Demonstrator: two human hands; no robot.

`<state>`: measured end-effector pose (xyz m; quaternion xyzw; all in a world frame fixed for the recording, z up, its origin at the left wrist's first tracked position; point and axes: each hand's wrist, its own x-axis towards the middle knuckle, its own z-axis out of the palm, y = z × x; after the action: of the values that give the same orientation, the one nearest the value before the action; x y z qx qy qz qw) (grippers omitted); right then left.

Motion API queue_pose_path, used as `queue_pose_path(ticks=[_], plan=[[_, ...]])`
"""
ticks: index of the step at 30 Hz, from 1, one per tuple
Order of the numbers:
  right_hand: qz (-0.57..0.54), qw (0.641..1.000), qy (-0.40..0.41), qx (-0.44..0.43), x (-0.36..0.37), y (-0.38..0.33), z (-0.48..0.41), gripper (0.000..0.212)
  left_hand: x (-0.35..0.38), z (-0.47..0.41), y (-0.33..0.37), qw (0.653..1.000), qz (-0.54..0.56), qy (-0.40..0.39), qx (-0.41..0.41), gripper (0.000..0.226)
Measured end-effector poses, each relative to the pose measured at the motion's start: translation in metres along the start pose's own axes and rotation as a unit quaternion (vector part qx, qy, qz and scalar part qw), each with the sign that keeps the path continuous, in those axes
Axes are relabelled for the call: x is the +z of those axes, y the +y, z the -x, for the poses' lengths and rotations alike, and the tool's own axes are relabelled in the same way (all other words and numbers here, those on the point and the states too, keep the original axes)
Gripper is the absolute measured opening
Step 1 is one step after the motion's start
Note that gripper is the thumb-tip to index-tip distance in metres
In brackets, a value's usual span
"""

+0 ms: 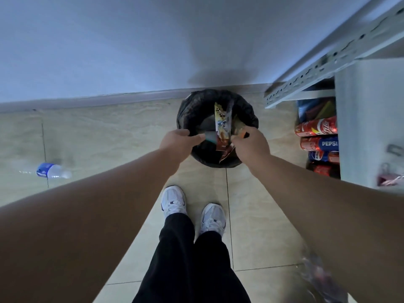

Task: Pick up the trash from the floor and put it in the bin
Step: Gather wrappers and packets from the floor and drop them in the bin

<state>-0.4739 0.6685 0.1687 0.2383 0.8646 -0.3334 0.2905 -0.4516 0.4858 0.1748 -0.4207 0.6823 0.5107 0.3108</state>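
A round bin [192, 110] lined with a black bag stands against the wall, straight ahead of my feet. Both hands hover over its opening. My right hand [251, 143] pinches colourful snack wrappers [223, 127] that hang above and partly inside the bin. My left hand [181, 142] is closed around a small pale item whose teal-grey end sticks out at its fingertips. A plastic water bottle [53, 170] with a blue label lies on the floor tiles to the left.
A metal shelf unit [306, 84] stands at the right with cola and Pepsi cans [319, 136] on its lowest level. A crumpled clear plastic bag [317, 274] lies on the floor at lower right. My white shoes [175, 202] stand just behind the bin.
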Motion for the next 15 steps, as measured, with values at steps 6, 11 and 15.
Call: queue_pose_path(ticks=[6, 11, 15], plan=[[0.068, 0.993, -0.084, -0.053, -0.012, -0.018, 0.064, 0.042, -0.062, 0.07, -0.039, 0.998, 0.067, 0.017, -0.002, 0.067], [0.14, 0.976, -0.149, -0.072, 0.02, -0.04, 0.127, 0.071, -0.127, 0.137, -0.114, 0.99, 0.132, 0.048, -0.03, 0.065], [0.227, 0.948, -0.197, -0.108, 0.086, -0.056, 0.186, 0.07, -0.177, 0.185, -0.203, 0.974, 0.187, 0.097, -0.079, 0.063]])
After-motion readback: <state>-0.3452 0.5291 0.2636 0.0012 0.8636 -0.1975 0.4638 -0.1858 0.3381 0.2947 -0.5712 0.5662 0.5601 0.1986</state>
